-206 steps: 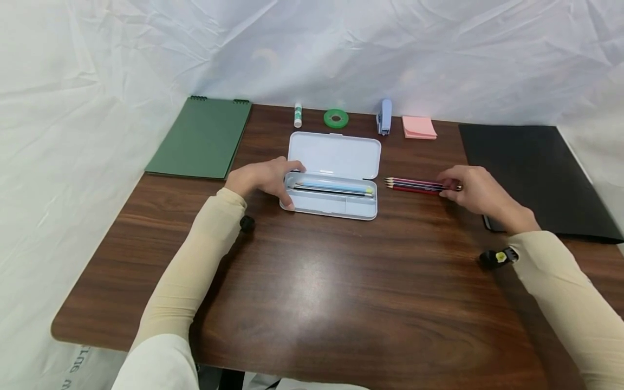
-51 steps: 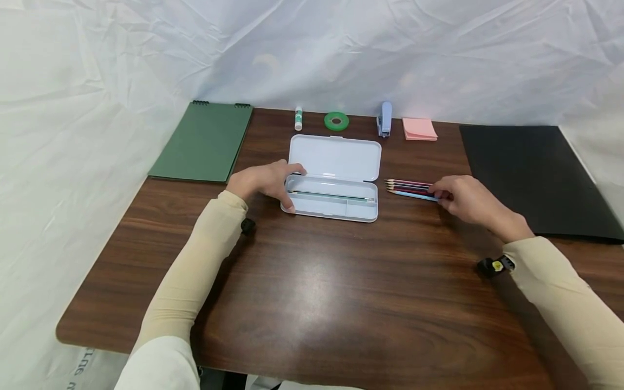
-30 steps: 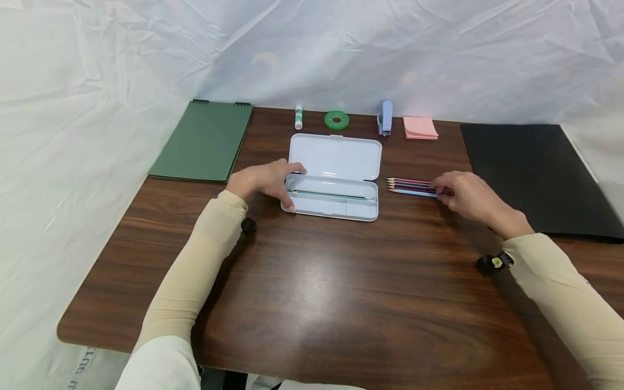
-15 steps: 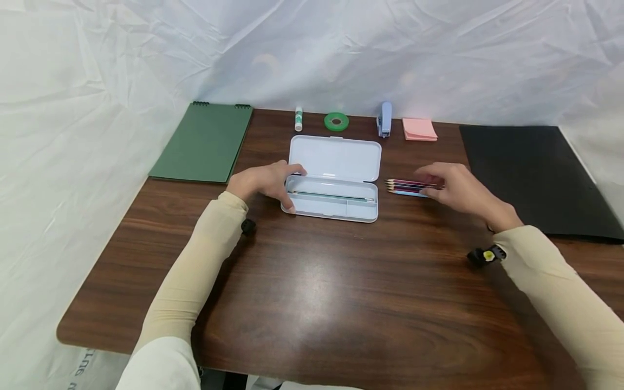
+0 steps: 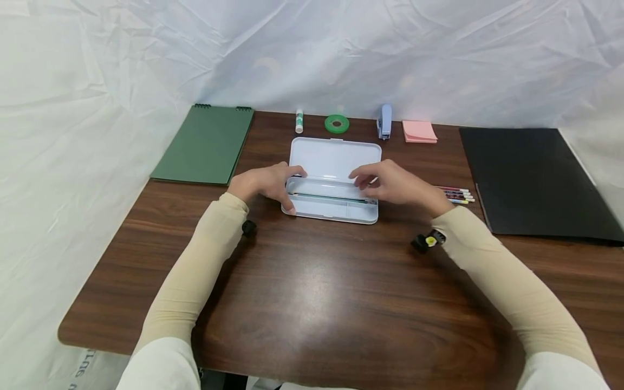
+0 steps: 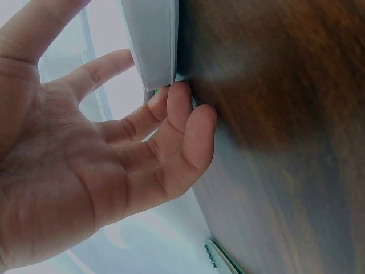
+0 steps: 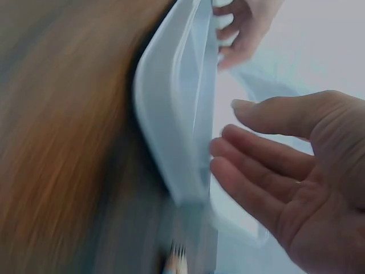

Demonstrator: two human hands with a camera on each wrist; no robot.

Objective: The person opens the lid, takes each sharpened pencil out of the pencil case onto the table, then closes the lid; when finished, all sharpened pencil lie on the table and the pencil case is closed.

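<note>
The right hand (image 5: pixel 390 187) has left the row of pencils (image 5: pixel 455 194) at the right of the counter (image 5: pixel 312 303) and crossed to the open pencil case (image 5: pixel 333 181), where it now hovers over the right end of the tray. Its fingers are loosely extended and hold nothing; the right wrist view shows an empty palm just beside the case edge. The pencils lie where they were set, now five or so in a neat row between the case and the black folder (image 5: pixel 536 179), only their far ends showing past the wrist.

The left hand (image 5: pixel 265 181) is as it was: fingers relaxed over the left end of the case, thumb on the near corner, steadying it rather than gripping. In the left wrist view the fingertips (image 6: pixel 179 94) touch the case corner.

One long dark-green pencil or pen (image 5: pixel 326 195) remains in the tray; as a judgement, the emptying is nearly finished and the right hand has come back for this last piece.

Whether the right fingertips already touch it is hidden by the hand itself, and the right wrist view is motion-blurred. Farther back lie a green notebook (image 5: pixel 205 143), glue stick (image 5: pixel 299 121), tape roll (image 5: pixel 336 123), stapler (image 5: pixel 385 120) and pink sticky notes (image 5: pixel 419 131).
</note>
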